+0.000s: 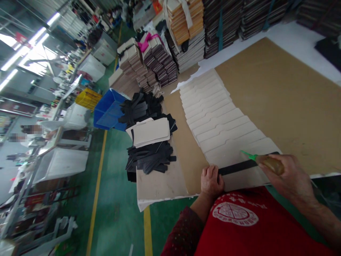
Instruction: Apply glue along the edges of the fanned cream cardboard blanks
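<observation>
My right hand (287, 174) is wrapped around a brown squeeze bottle (274, 165) with a thin green nozzle (249, 155). The nozzle points left, over the nearest pale boards. A black strip (237, 167) lies across the front board (241, 179), close to my body. At the strip's left end, the fingers of my left hand (211, 180) are curled and pressed together against it. Behind the strip, a row of overlapping cream boards (223, 124) runs away across the table. My right hand covers the area by the strip's right end.
Brown sheeting (279, 103) covers the worktable. At its left edge lie bundles of black strips (151, 156) and a small stack of pale boards (151, 132). A blue crate (109, 108) stands beyond. Tied board stacks (160, 58) line the back. Green floor (117, 199) extends left.
</observation>
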Available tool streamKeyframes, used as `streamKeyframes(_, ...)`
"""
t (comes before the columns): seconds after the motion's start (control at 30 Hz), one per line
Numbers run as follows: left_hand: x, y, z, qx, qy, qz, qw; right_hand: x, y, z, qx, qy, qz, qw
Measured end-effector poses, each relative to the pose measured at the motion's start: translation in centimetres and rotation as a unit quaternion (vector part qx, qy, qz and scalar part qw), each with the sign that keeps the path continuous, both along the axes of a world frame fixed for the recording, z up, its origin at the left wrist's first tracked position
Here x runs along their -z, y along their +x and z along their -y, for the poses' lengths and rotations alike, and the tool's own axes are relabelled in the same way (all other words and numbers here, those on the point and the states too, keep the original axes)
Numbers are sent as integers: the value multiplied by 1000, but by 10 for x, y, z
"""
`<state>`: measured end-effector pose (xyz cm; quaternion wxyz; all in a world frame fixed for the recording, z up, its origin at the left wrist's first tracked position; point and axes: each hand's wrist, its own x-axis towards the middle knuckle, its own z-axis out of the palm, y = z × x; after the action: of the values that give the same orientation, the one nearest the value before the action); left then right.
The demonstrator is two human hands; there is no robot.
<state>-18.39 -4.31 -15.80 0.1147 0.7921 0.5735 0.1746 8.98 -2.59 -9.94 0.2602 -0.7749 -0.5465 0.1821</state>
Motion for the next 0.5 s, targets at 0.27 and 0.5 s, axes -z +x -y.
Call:
streamKeyframes(0.27,-1,-1,1,0,2,2,1000,-3,-24,0,-38,10,-50,998)
streamKeyframes(0.5,-1,0,0,3,-10,10,1000,-2,-36,2,11,-51,-166,985)
